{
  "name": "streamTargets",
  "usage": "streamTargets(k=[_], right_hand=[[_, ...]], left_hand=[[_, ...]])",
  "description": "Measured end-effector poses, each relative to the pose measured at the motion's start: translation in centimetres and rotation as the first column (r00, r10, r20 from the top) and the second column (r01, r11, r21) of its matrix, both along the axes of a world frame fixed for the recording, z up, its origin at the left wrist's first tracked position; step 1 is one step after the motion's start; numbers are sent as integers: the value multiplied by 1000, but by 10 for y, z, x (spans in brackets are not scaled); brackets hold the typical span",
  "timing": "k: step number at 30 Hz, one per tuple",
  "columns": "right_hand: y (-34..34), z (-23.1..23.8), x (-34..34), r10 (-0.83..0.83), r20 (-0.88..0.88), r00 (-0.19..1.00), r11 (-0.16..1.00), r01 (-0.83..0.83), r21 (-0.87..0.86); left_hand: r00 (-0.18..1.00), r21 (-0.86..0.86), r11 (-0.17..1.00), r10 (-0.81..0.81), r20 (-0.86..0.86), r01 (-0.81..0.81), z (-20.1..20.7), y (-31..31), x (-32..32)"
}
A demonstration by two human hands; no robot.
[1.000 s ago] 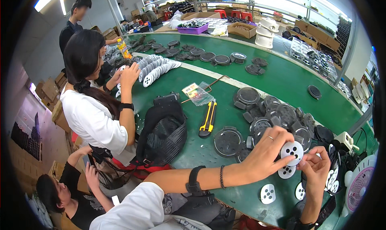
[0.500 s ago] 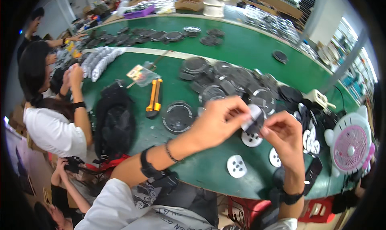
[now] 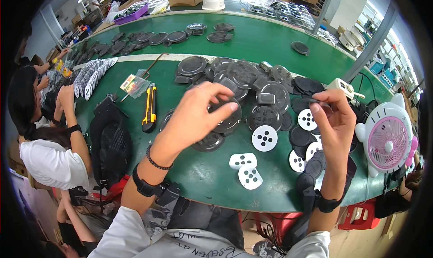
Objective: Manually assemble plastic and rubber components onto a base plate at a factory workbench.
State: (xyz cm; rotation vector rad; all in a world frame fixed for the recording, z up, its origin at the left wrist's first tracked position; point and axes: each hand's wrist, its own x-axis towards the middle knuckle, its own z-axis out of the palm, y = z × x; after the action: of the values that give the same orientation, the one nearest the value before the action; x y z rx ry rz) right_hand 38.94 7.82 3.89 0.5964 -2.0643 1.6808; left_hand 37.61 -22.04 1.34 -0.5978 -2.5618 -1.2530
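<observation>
My left hand point(image 3: 198, 113) hovers over the dark round plastic covers point(image 3: 243, 74), its thumb and fingers apart with nothing between them. At the right, my right hand point(image 3: 336, 118) is raised and pinches a thin black disc point(image 3: 301, 104) at its edge; the fingers partly hide it. Below and between my hands, one white disc with holes point(image 3: 264, 138) lies against a dark cover. Nearer to me, a white disc point(image 3: 242, 160) and another white disc point(image 3: 250, 177) overlap on the green table. Beside my right wrist, black discs point(image 3: 301, 135) and white discs point(image 3: 297, 161) lie mixed in a loose pile.
A yellow utility knife point(image 3: 149, 109) and a black bag point(image 3: 110, 143) lie to the left. A pink and white fan point(image 3: 388, 145) stands at the right edge. Rows of white discs point(image 3: 94, 76) sit near a co-worker point(image 3: 52, 145). One lone dark cover point(image 3: 300, 48) lies farther back.
My hands have moved apart, the left one to the left and opened. The white piece held between them is gone from my fingers; a second white disc now lies on the table.
</observation>
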Motion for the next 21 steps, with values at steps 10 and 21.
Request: streamTargets(k=[10, 21], right_hand=[[-15, 2, 6, 129, 384, 914, 982, -65, -177], [-31, -4, 21, 212, 307, 928, 977, -210, -42]], left_hand=[[990, -358, 925, 140, 12, -127, -3, -14, 6], [977, 308, 951, -91, 195, 28, 12, 2, 9]])
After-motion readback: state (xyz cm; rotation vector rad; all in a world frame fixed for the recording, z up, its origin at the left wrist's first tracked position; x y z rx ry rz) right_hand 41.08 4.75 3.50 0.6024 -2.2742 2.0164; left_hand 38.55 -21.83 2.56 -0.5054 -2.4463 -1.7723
